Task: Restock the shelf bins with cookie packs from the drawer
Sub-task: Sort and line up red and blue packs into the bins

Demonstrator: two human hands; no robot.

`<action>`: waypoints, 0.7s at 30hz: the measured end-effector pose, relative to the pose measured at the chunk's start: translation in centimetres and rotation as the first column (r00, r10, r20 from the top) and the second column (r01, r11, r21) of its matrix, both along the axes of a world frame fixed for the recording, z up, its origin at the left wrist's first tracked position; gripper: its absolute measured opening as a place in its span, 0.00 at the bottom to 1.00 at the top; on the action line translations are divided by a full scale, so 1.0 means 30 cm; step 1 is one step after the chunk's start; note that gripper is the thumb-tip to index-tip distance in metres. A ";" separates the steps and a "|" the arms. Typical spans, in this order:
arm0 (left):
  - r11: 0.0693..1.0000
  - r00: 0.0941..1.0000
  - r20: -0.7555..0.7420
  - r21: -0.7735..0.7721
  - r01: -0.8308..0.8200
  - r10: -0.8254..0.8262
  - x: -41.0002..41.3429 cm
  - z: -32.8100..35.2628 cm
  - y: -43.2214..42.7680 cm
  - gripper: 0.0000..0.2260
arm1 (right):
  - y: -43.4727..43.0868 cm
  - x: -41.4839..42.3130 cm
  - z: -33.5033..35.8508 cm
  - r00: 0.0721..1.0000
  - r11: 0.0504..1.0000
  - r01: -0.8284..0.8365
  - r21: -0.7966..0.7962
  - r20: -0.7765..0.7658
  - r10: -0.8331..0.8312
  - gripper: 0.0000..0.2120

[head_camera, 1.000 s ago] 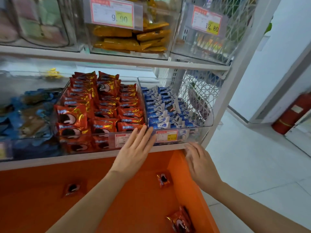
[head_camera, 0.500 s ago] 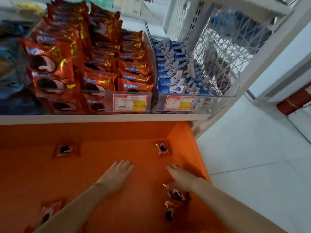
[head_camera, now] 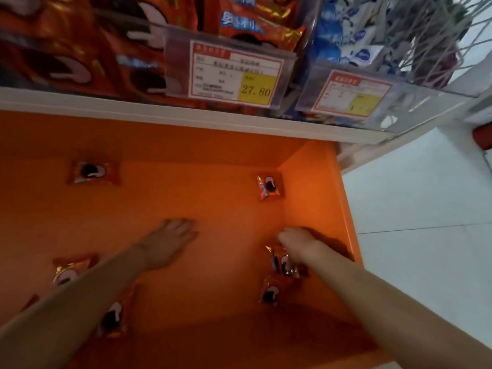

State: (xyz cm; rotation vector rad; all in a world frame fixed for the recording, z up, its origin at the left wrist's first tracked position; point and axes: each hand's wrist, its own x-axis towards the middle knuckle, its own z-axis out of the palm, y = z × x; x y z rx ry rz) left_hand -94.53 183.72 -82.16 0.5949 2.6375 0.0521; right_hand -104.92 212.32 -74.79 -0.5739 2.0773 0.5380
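The orange drawer (head_camera: 314, 195) fills the lower frame, beneath a clear shelf bin (head_camera: 149, 25) of red packs. The left hand (head_camera: 170, 241) lies flat at centre, fingers straight, holding nothing. The right hand (head_camera: 295, 243), at centre right, touches a cookie pack (head_camera: 282, 262) whose long axis runs top to bottom, leaning right. Blur hides whether it grips.

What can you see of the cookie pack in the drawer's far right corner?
The cookie pack is a small orange-red pouch of glossy, foil-like wrap, printed with a dark round cookie and white cream. It lies flat on the drawer floor, close to the back and right walls; only the floor touches it.
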 end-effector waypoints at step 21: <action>0.986 0.949 0.272 0.003 -0.167 0.160 -0.026 0.044 0.072 0.26 | -0.162 0.029 -0.027 0.760 0.555 0.495 -0.669 0.024 -0.650 0.12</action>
